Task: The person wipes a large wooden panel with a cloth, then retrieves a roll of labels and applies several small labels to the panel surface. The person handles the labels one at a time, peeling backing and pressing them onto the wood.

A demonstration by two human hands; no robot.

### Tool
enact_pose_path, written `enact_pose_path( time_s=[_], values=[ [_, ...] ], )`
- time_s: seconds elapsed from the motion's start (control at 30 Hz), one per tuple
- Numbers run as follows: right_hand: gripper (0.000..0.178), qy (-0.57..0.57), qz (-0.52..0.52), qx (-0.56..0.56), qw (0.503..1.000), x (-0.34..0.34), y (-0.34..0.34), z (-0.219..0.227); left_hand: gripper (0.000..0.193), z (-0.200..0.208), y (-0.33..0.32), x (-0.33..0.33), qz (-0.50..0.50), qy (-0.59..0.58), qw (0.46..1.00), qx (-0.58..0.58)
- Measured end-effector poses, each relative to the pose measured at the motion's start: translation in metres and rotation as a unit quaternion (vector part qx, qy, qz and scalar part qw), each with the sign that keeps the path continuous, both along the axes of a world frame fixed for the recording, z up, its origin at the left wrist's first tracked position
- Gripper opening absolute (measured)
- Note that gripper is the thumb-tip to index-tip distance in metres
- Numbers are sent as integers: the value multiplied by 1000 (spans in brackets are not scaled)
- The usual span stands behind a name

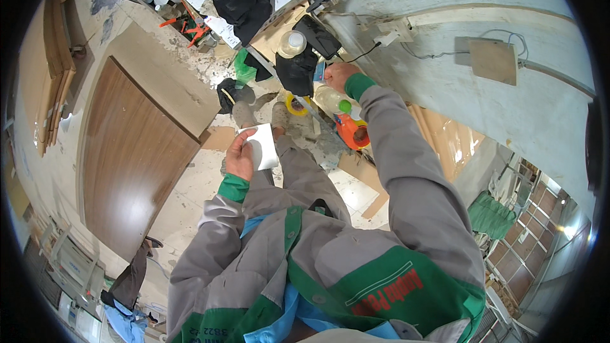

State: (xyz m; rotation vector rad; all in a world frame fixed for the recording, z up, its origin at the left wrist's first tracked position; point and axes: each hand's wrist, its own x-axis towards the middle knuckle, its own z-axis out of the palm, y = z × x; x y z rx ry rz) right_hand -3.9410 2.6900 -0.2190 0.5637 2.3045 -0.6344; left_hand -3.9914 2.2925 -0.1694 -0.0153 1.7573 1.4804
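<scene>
Two bare hands are working apart, the left (pixel 239 155) pinching a smooth, square white piece (pixel 264 146) above the person's legs.

From where I'm standing, the left thumb is pressing on its face while the right hand (pixel 341 78) is curling farther off, fingertips meeting a small blue piece (pixel 319 72); I can't tell whether they're gripping it. A clear bottle (pixel 328 98) with a green cap (pixel 344 107) is sitting just nearer than that hand, black cloth (pixel 296 75) is bunching to its left, and a wood-grain panel (pixel 136 159) is gleaming left of the left hand. Red lettering is crossing the jacket's green chest band (pixel 397 263).
</scene>
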Motion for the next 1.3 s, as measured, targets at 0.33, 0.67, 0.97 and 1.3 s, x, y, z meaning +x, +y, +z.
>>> enact_pose_path(
  time_s=[0.33,0.67,0.97,1.3],
  values=[
    [20,61,60,79,993,11,-13,11,40,-27,50,12,-166,8,985,-54],
    [21,131,78,107,983,24,-5,1,59,-3,172,31,-422,80,871,-239],
    [29,173,-56,29,983,38,0,29,64,8,181,35,-429,88,863,-252],
    [36,277,-387,-28,879,80,-5,91,31,-32,143,40,-353,159,902,-194]
  ],
)
